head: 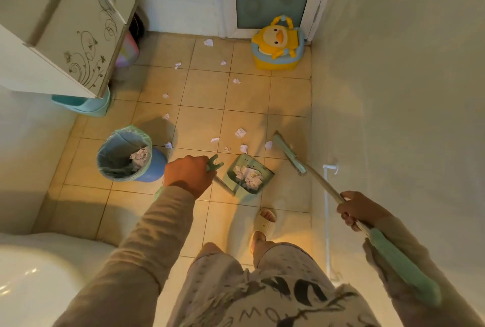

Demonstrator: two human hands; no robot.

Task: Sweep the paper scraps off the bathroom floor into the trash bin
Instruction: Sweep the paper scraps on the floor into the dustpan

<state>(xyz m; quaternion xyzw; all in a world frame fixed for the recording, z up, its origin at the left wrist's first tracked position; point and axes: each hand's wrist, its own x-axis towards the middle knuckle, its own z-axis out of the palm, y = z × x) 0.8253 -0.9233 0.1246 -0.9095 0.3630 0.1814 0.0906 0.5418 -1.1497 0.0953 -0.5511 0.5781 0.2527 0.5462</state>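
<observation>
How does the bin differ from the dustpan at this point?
The bin is round, blue and bag-lined; the dustpan is squarish and green. The bin stands free, while the left hand grips the dustpan's handle. Both hold crumpled paper.

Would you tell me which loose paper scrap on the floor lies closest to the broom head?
The scrap almost touching the broom head, beyond the dustpan; all others lie farther away.

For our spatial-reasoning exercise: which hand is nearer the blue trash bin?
Left. The left hand, gripping the dustpan handle, sits just beside the trash bin; the right hand holds the broom well away.
</observation>
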